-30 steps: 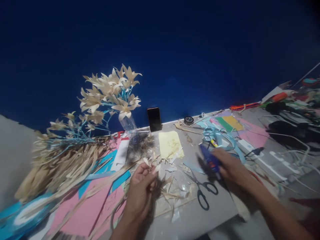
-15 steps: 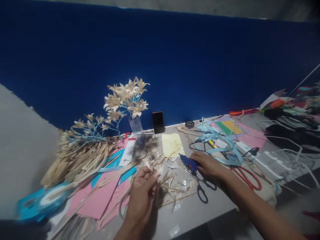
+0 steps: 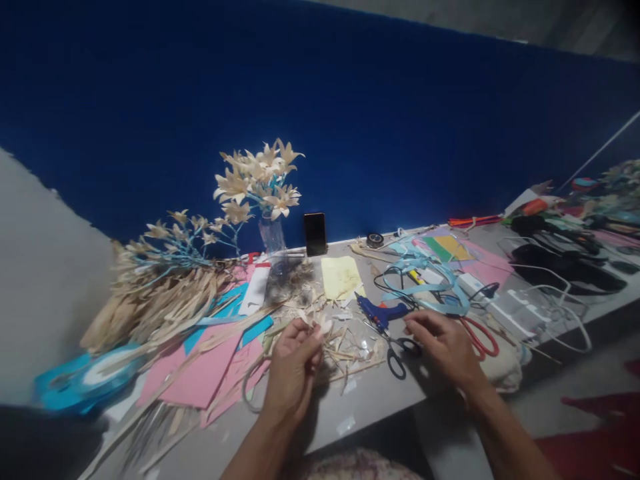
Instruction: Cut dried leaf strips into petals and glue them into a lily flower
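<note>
My left hand (image 3: 299, 353) is closed, thumb and fingers pinching a small cream flower piece (image 3: 325, 325) of dried husk; part of it is hidden by the fingers. My right hand (image 3: 443, 343) holds nothing, its fingers loosely bent, just right of the blue glue gun (image 3: 379, 311). The glue gun lies on its side on the table, apart from the fingertips. Dark-handled scissors (image 3: 397, 362) lie beneath it, partly under the glue gun. Husk scraps (image 3: 345, 353) lie scattered between my hands.
A clear vase (image 3: 273, 237) holds cream flowers (image 3: 260, 173) at the back. Near it are a propped phone (image 3: 315, 233) and yellow paper (image 3: 343, 278). Pink sheets (image 3: 200, 373) and blue tape (image 3: 95, 373) lie left. Light-blue ribbon (image 3: 430, 287), red-handled scissors (image 3: 483, 340) and a power strip (image 3: 520, 313) lie right.
My right hand has let go of the glue gun and drawn back to the right and down. My left hand still pinches the flower piece. The camera view has tilted slightly.
</note>
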Action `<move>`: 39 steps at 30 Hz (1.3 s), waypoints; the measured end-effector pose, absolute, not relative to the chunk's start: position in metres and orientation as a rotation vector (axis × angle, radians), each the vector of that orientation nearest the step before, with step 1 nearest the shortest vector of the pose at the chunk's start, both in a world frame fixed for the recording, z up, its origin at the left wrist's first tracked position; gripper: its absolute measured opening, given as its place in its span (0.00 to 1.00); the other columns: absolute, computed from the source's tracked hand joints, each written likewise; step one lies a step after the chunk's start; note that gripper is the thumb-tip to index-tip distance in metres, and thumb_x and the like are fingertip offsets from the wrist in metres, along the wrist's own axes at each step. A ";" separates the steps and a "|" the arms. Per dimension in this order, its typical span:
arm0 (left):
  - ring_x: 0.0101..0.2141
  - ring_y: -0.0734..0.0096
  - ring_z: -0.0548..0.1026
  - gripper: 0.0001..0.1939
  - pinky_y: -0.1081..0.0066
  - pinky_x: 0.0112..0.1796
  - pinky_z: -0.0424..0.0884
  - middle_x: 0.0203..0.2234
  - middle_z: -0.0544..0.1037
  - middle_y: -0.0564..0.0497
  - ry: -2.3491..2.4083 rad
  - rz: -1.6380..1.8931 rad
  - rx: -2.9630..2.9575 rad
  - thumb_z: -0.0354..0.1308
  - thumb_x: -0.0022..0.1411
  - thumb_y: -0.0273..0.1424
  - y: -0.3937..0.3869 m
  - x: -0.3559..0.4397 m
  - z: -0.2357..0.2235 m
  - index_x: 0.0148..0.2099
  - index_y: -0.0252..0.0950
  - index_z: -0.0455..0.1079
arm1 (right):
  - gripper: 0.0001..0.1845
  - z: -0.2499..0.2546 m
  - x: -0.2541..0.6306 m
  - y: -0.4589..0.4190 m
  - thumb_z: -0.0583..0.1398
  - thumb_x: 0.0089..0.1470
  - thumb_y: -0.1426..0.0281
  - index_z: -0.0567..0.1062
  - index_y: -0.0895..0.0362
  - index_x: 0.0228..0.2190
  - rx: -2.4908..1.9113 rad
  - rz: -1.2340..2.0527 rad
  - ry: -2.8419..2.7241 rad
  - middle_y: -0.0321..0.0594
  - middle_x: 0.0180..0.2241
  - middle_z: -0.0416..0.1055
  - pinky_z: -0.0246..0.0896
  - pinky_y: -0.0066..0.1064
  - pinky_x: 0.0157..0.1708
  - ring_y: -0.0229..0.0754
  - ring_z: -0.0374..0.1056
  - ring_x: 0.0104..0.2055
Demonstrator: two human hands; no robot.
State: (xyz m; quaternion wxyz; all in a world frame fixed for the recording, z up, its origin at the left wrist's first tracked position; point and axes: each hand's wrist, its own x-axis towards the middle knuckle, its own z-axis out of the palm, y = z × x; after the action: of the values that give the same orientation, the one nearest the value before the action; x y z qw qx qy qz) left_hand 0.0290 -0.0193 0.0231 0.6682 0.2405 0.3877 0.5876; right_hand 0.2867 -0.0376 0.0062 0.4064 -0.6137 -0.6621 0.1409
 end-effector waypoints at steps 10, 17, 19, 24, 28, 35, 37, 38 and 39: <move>0.18 0.85 0.61 0.21 0.81 0.20 0.57 0.22 0.71 0.59 0.863 1.372 0.592 0.75 0.46 0.30 -0.021 0.039 0.026 0.34 0.35 0.64 | 0.09 0.026 0.199 -0.027 0.61 0.59 0.78 0.77 0.53 0.39 -0.911 -0.179 -1.933 0.42 0.31 0.76 0.63 0.37 0.34 0.46 0.69 0.33; 0.17 0.84 0.60 0.21 0.81 0.19 0.56 0.19 0.71 0.60 0.912 1.368 0.607 0.76 0.45 0.32 -0.018 0.040 0.024 0.32 0.35 0.65 | 0.09 0.012 0.194 -0.013 0.59 0.62 0.74 0.79 0.54 0.41 -0.965 -0.436 -2.024 0.42 0.31 0.75 0.56 0.34 0.32 0.43 0.64 0.32; 0.17 0.84 0.60 0.22 0.81 0.19 0.55 0.19 0.71 0.60 0.917 1.357 0.604 0.76 0.44 0.32 -0.017 0.041 0.024 0.32 0.36 0.65 | 0.09 0.012 0.196 -0.011 0.59 0.62 0.73 0.79 0.54 0.41 -0.962 -0.456 -2.045 0.43 0.32 0.75 0.56 0.35 0.33 0.43 0.64 0.32; 0.17 0.84 0.61 0.22 0.81 0.20 0.57 0.18 0.70 0.60 0.921 1.337 0.585 0.76 0.43 0.32 -0.018 0.045 0.023 0.32 0.36 0.65 | 0.08 0.017 0.203 -0.009 0.60 0.60 0.75 0.79 0.55 0.40 -0.922 -0.440 -2.088 0.44 0.32 0.75 0.56 0.36 0.33 0.45 0.64 0.32; 0.17 0.83 0.63 0.19 0.80 0.20 0.57 0.18 0.71 0.60 0.902 1.317 0.583 0.75 0.45 0.32 -0.020 0.047 0.022 0.32 0.35 0.66 | 0.07 0.017 0.201 -0.007 0.59 0.59 0.74 0.78 0.54 0.35 -0.988 -0.321 -2.033 0.43 0.30 0.74 0.59 0.36 0.34 0.46 0.65 0.33; 0.20 0.76 0.68 0.13 0.75 0.23 0.63 0.26 0.81 0.47 1.013 1.345 0.791 0.67 0.55 0.38 -0.024 0.045 0.021 0.37 0.33 0.76 | 0.06 0.022 0.185 -0.014 0.62 0.55 0.67 0.73 0.55 0.28 -1.091 0.766 -1.327 0.36 0.26 0.70 0.61 0.30 0.28 0.41 0.66 0.28; 0.20 0.74 0.68 0.14 0.74 0.24 0.64 0.20 0.78 0.50 1.066 1.351 0.875 0.66 0.56 0.39 -0.026 0.045 0.021 0.37 0.32 0.78 | 0.07 0.023 0.183 -0.017 0.64 0.53 0.65 0.74 0.55 0.27 -1.075 0.939 -1.255 0.35 0.26 0.71 0.61 0.29 0.28 0.40 0.66 0.28; 0.20 0.73 0.68 0.14 0.74 0.24 0.64 0.17 0.76 0.51 1.089 1.354 0.904 0.66 0.56 0.39 -0.026 0.046 0.022 0.37 0.32 0.79 | 0.08 0.024 0.182 -0.018 0.65 0.53 0.65 0.74 0.56 0.27 -1.079 0.968 -1.254 0.35 0.26 0.71 0.60 0.28 0.27 0.39 0.66 0.28; 0.20 0.72 0.69 0.14 0.73 0.25 0.64 0.17 0.75 0.52 1.106 1.358 0.921 0.66 0.55 0.39 -0.027 0.046 0.022 0.37 0.32 0.79 | 0.08 0.024 0.182 -0.019 0.65 0.53 0.65 0.74 0.56 0.27 -1.091 0.973 -1.261 0.35 0.26 0.71 0.60 0.28 0.27 0.39 0.66 0.27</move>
State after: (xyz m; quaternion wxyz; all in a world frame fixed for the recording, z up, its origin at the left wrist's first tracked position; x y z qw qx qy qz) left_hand 0.0457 -0.0271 0.0222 0.5491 0.3890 0.4672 0.5735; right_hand 0.1815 -0.0186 0.0243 0.5695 -0.4645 -0.5369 0.4143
